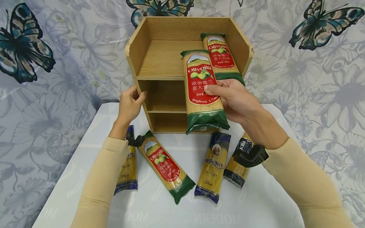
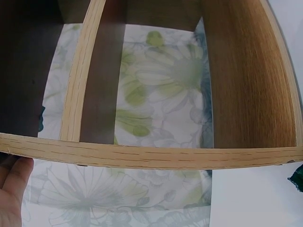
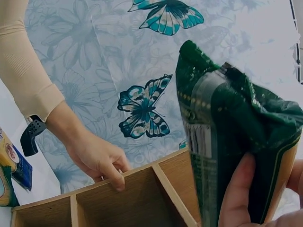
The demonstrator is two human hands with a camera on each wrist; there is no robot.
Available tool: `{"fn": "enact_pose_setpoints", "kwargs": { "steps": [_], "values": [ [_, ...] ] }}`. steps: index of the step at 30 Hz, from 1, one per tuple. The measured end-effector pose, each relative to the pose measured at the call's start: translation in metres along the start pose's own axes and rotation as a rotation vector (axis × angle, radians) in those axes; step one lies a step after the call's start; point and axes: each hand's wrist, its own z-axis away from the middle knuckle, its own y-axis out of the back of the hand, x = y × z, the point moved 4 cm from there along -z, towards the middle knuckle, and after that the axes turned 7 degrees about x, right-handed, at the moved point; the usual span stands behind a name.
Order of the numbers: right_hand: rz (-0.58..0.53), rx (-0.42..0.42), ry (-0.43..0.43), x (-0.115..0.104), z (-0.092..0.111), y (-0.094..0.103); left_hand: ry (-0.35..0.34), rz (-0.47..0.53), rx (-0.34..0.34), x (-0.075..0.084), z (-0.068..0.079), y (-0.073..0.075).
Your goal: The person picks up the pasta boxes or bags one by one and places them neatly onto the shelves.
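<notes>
My right hand (image 1: 238, 99) grips an Olivoila spaghetti packet (image 1: 201, 90) by its right side, thumb across the red label. The packet hangs in front of the wooden shelf (image 1: 142, 77), and its green end (image 3: 236, 104) faces the right wrist camera. Behind it, a second Olivoila packet (image 1: 220, 55) lies on the top shelf at the right. My left hand (image 1: 129, 104) holds the shelf's left side panel. In the right wrist view, the left thumb bends over the panel's edge, and the other fingers are mostly hidden behind it.
On the white table (image 1: 156, 215), before the shelf, lie another Olivoila packet (image 1: 166, 166) and an ankara pasta packet (image 1: 212, 167). A blue-ended packet (image 1: 128, 171) is partly behind my left forearm. Another pasta packet (image 1: 236, 161) lies by my right wrist. Floral cloth (image 1: 313, 95) hangs behind.
</notes>
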Motion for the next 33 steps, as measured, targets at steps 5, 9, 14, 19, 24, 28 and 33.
{"fn": "enact_pose_setpoints", "kwargs": {
  "steps": [5, 9, 14, 19, 24, 28, 33],
  "values": [
    [0.063, 0.086, 0.031, -0.002, -0.005, -0.005, 0.006, 0.02, 0.003, -0.023, -0.004, -0.002],
    [0.101, 0.133, 0.034, -0.005, -0.005, -0.009, -0.001, 0.015, 0.005, -0.025, -0.005, 0.0],
    [0.152, 0.203, 0.04, -0.007, -0.006, -0.012, 0.006, -0.004, 0.008, -0.007, 0.0, 0.001],
    [0.187, 0.27, 0.073, -0.011, -0.011, -0.012, 0.008, -0.008, 0.008, -0.004, 0.001, 0.001],
    [0.263, 0.338, 0.073, -0.024, -0.019, -0.008, 0.015, 0.001, 0.008, -0.021, -0.003, 0.0],
    [0.388, 0.396, 0.059, -0.037, -0.023, -0.005, 0.015, 0.013, 0.008, -0.022, -0.003, 0.0],
    [0.471, 0.435, 0.028, -0.049, -0.029, 0.0, 0.028, 0.014, 0.001, -0.019, -0.001, 0.001]
  ]
}}
